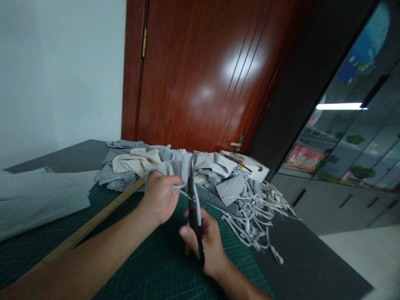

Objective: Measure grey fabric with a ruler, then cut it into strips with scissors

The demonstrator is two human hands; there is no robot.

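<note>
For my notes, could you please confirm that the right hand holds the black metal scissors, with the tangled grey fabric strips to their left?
No: the head view shows the tangled grey fabric strips right of the black metal scissors, which the right hand holds.

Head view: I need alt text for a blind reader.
A right hand holds black scissors at gray fabric gripped by the left hand, above a green gridded mat. Beyond lie heaped cloth and tangled pale strips.

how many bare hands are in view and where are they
2: the bare left hand, near the middle, grips soft light-grey cloth; the bare right hand, lower and further right, holds long black scissors. No others show.
</note>
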